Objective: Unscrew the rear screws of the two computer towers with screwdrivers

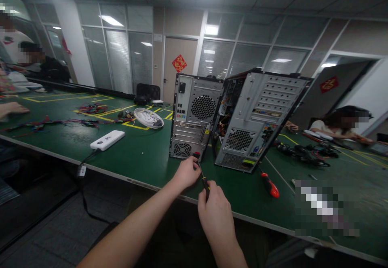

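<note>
Two computer towers stand upright on the green table with their back panels facing me. My right hand (214, 205) is wrapped round the dark handle of a screwdriver (204, 179) with a yellow band. Its thin shaft points up toward the bottom right corner of the left computer tower (185, 132). At that corner my left hand (188, 171) has its fingers closed close to the screwdriver's tip; what they pinch, if anything, is hidden. The right computer tower (242, 110) leans slightly in view, with its left side uncovered and cables showing inside.
A red-handled screwdriver (269, 185) lies right of the towers on the green table (145, 159). Leftward are a white power bank (107, 140) with a cable, a white fan grille (148, 118) and tangled wires (60, 123). Black cables (306, 153) lie right. Other people sit around.
</note>
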Motion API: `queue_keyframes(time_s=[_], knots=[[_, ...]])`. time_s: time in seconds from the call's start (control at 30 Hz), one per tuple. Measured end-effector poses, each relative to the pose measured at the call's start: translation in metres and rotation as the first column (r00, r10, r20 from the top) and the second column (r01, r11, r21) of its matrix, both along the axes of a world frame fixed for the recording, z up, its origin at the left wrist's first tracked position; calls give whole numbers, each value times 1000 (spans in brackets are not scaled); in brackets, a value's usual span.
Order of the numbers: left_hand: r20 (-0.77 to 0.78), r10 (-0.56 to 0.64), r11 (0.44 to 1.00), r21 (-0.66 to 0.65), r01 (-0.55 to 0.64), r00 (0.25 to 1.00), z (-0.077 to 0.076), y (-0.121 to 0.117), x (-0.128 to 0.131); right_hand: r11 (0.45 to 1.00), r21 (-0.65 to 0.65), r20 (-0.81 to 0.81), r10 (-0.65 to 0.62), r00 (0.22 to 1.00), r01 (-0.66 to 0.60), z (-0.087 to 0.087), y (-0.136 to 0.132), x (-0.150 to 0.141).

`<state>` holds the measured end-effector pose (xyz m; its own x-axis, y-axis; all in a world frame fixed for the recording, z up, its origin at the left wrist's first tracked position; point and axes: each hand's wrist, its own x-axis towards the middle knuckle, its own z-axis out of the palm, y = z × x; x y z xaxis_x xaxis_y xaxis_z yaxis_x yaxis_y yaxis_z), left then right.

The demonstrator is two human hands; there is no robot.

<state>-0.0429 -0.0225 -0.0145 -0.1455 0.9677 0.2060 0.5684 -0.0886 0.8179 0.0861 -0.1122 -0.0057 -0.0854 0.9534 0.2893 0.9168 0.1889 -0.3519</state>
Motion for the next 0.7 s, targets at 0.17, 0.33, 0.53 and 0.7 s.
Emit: queue_keyframes(time_s=[0.17,0.33,0.53,0.7], knots=[[10,-10,1000,4,10,1000,1,0,0,1000,0,2,-8,1000,8,1,-2,0],[6,-11,1000,-6,11,1000,0,0,0,1000,-4,15,-13,1000,13,2,-2,0],[-45,-8,1000,19,9,999,-1,4,-1,1000,-2,21,-10,1000,10,2,-1,-1],[-164,-43,998,48,51,986,1,11,-1,1000,2,31,-11,999,11,1,-1,-1]])
